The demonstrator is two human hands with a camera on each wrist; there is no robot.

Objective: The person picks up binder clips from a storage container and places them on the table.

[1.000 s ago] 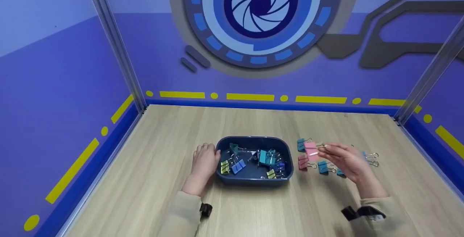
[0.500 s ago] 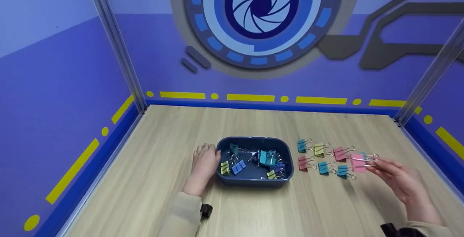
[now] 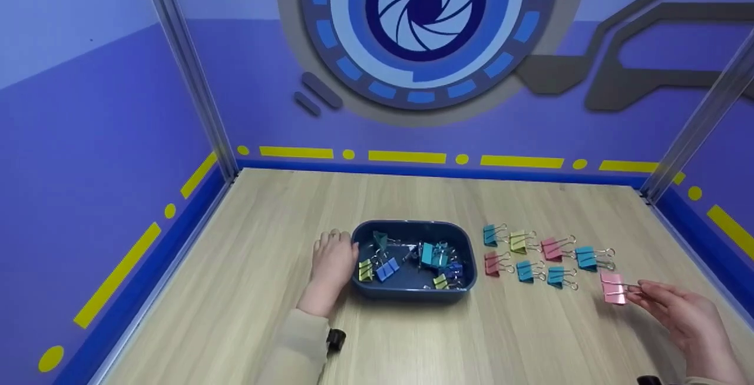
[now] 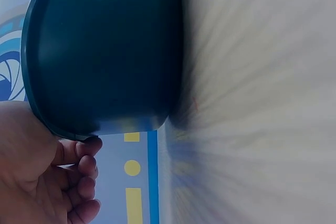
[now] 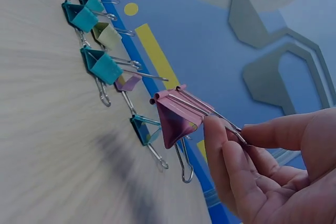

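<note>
My right hand [image 3: 686, 308] pinches a wire handle of a pink binder clip [image 3: 613, 288] between thumb and fingers. The clip is held above the table in the right wrist view, at the near right end of two rows of binder clips. The closest clip in the rows is a blue one [image 3: 587, 258]. At the left side of a dark blue plastic box [image 3: 412, 295], my left hand [image 3: 334, 261] grips the rim, its fingers curled in the left wrist view. Inside the box lie several binder clips, among them a light blue one [image 3: 387, 269] and a teal one [image 3: 434, 255].
On the wooden table [image 3: 283, 208], right of the box, stand a red clip [image 3: 492, 264], a yellow clip [image 3: 518, 242] and several others in two rows. Purple-blue panels [image 3: 118, 167] with metal corner posts [image 3: 182, 67] close off the back and sides.
My right hand has carried the pink binder clip rightward and nearer, from above the rows to beyond their right end. The left hand has stayed at the box.
</note>
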